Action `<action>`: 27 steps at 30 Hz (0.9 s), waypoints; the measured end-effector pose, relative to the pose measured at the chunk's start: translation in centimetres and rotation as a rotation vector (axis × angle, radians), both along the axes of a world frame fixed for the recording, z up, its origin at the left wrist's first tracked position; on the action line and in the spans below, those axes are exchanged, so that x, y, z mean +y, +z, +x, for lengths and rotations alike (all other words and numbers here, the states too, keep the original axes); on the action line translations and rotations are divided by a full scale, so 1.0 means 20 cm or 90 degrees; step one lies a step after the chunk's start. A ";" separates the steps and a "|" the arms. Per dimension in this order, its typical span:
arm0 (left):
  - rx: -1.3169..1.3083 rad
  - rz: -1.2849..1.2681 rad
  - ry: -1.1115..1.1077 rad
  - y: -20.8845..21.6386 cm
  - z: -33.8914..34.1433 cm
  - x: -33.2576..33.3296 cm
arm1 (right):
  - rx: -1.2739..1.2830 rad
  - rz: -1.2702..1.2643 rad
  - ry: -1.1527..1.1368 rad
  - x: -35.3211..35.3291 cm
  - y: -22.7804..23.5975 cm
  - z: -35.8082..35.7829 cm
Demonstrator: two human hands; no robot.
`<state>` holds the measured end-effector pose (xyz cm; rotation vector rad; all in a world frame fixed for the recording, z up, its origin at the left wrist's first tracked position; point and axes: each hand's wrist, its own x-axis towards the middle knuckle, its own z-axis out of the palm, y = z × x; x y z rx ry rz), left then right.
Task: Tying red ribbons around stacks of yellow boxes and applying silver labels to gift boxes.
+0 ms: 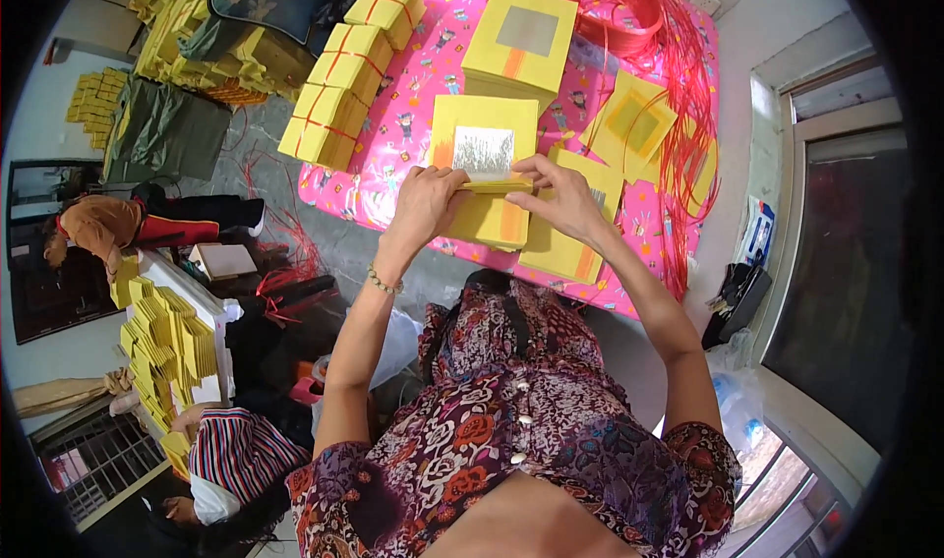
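Both of my hands are closed on the near edge of a wad of yellow joss paper point(479, 112) with a silver foil square in its middle. My left hand point(429, 204) pinches its left corner, fingers curled over the top. At the right corner my right hand point(560, 200) grips with thumb below and fingers above. Directly under the wad sits a yellow paper stack point(497, 224), partly hidden. Beside my right hand lies another yellow stack point(562, 248) with an orange stripe.
A pink patterned table point(369, 179) bears tied yellow bundles point(329, 116) at the left and a tall yellow stack point(516, 42) at the back. Red plastic strapping point(610, 17) spills down the right side. Two people work at a side table point(211, 332) on the left.
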<state>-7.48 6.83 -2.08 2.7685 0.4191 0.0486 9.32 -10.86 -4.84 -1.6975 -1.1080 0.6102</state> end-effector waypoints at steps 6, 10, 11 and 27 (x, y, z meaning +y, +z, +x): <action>-0.014 0.032 -0.044 0.06 0.10 0.06 | 0.013 -0.064 -0.025 0.09 -0.07 0.09; -0.199 0.107 -0.032 0.08 0.12 0.01 | 0.065 -0.062 -0.055 0.12 -0.06 0.12; -0.171 0.053 -0.005 0.06 0.12 0.01 | 0.064 -0.060 -0.055 0.12 -0.06 0.12; -0.132 -0.121 0.002 0.01 -0.07 -0.14 | -0.057 -0.053 -0.067 -0.14 -0.21 -0.28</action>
